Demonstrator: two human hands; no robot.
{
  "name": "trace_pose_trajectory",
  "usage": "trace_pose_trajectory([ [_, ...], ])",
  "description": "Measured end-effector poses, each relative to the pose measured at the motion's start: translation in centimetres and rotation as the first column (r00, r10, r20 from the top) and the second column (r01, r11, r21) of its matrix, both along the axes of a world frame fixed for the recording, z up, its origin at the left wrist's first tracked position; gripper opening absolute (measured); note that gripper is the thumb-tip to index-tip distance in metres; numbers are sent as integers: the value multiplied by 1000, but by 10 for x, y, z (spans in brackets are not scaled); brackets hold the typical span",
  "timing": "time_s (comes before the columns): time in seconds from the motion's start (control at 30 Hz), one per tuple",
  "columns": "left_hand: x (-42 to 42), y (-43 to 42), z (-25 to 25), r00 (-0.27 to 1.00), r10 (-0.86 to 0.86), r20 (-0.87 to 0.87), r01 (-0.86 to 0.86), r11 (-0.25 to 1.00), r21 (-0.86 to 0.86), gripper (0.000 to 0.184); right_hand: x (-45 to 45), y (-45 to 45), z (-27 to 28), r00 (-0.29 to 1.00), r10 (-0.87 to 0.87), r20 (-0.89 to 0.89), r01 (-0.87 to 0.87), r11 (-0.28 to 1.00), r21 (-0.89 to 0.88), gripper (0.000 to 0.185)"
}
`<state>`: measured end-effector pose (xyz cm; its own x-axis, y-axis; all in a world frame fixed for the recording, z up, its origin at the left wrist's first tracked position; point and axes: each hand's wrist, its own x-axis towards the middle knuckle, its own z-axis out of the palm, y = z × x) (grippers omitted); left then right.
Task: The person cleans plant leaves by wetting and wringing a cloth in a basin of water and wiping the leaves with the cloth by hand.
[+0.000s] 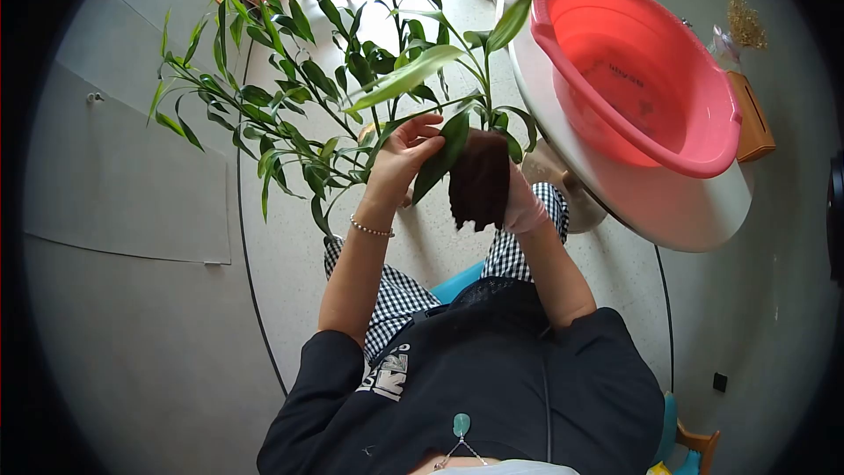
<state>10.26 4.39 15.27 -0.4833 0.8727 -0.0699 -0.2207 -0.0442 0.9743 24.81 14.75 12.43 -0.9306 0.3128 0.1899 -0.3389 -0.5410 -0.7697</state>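
A leafy green potted-type plant (334, 97) with long stems spreads in front of me. My left hand (406, 154) pinches the edge of a broad dark green leaf (444, 157) between thumb and fingers. Just right of that leaf hangs a dark brown cloth (479, 180) with a ragged lower edge. My right hand (524, 204) is behind and beside the cloth and grips it; its fingers are mostly hidden. The cloth is close against the leaf, but I cannot tell whether they touch.
To the right, a large pink basin (633, 79) stands on a white oval table (694, 215). A brown wooden box (752, 119) and dried flowers (746, 22) are beyond it. Grey cabinet doors (132, 176) line the left side.
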Motion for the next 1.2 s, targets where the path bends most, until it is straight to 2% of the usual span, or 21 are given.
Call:
trace_pose_trajectory([
  [0.03,1,1,-1,997,-4,-76,4,1000,-11,29,0,-5,4,995,-4,98,40,930,-366,28],
  [0.07,7,3,6,991,-2,-135,0,1000,-10,24,-11,0,2,998,-18,63,43,905,-423,23],
  [0.1,11,4,11,990,-4,-138,4,1000,-7,24,-15,0,1,998,-21,60,45,907,-420,23],
  [0.17,19,4,21,961,-35,-273,3,993,-116,23,-21,1,1,918,-308,248,353,922,-161,16],
  [0.2,24,4,26,939,-31,-341,-13,992,-126,23,-22,3,-1,894,-364,260,405,906,-123,13],
  [0.23,26,5,29,939,-30,-342,-14,992,-127,23,-22,4,-5,895,-363,259,403,907,-124,13],
  [0.3,24,10,34,815,-20,-579,-198,930,-311,26,-19,4,-12,873,-398,282,430,901,-60,15],
  [0.37,20,24,30,753,-25,-658,-191,948,-255,31,-14,3,-16,880,-368,301,410,908,-88,15],
  [0.43,21,37,29,835,-197,-513,-46,905,-422,36,-11,-2,-13,922,-267,279,315,938,-144,15],
  [0.47,7,51,-1,895,-243,-373,55,891,-450,40,-12,-1,-20,931,-235,280,289,941,-174,17],
  [0.5,8,55,3,943,-249,-222,167,928,-332,38,-11,-2,-16,929,-235,285,291,940,-175,17],
  [0.57,8,59,10,958,-266,-110,216,918,-332,35,-7,-6,-7,945,-199,259,256,944,-208,18],
  [0.7,8,67,5,946,-254,-201,169,917,-361,33,12,-24,6,934,-87,346,180,952,-248,19],
  [0.83,2,75,3,970,-142,-195,91,964,-248,30,34,-65,9,894,127,430,-19,969,-246,27],
  [0.9,5,74,21,989,-58,-137,18,961,-276,33,43,-92,-5,901,153,406,-157,987,-24,29],
  [0.93,1,74,27,998,-45,-49,25,932,-362,35,48,-104,-11,860,216,462,-205,976,-73,32],
  [0.97,-3,72,32,995,-92,-47,67,916,-395,37,48,-109,-27,887,283,366,-244,958,-152,30],
  [1.03,-10,64,36,979,-186,-84,138,907,-398,37,48,-102,-40,910,238,340,-222,971,-87,27],
  [1.1,-15,54,25,971,-200,-135,148,937,-317,44,42,-84,-42,975,147,168,-157,987,47,27],
  [1.17,-19,44,15,877,-151,-456,-29,930,-366,47,48,-64,-38,972,232,46,-228,971,-69,32],
  [1.2,-13,36,7,846,-43,-531,-94,969,-229,50,44,-58,-41,968,245,-49,-248,966,-74,29],
])
